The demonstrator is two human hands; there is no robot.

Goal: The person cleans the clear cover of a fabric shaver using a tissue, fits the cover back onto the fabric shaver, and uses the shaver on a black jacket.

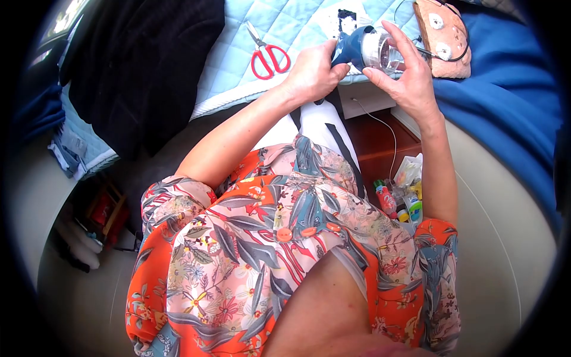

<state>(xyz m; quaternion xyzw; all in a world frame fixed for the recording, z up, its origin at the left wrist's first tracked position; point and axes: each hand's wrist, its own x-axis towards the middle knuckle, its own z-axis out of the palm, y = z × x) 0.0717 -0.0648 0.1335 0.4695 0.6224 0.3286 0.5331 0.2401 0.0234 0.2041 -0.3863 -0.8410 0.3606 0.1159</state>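
Observation:
A blue fabric shaver (355, 47) with a clear, round cup end (380, 50) is held above the near edge of the bed. My left hand (315, 72) is closed round its blue handle. On the other side, my right hand (411, 77) curves its thumb and fingers about the clear cup, gripping it. Dark bits show inside the cup. Just behind the shaver lies a white sheet (329, 22) with a dark clump (347, 21) on it. Red-handled scissors (266, 55) rest on the light blue quilt (235, 77), left of my left hand, blades pointing away.
Black cloth (143, 65) covers the quilt's left part. A plush cushion (443, 38) with a dark cord across it lies right of my right hand, beside blue fabric (505, 89). Below, several small bottles (398, 199) stand near a white cable (394, 140) and a drawer front (366, 95).

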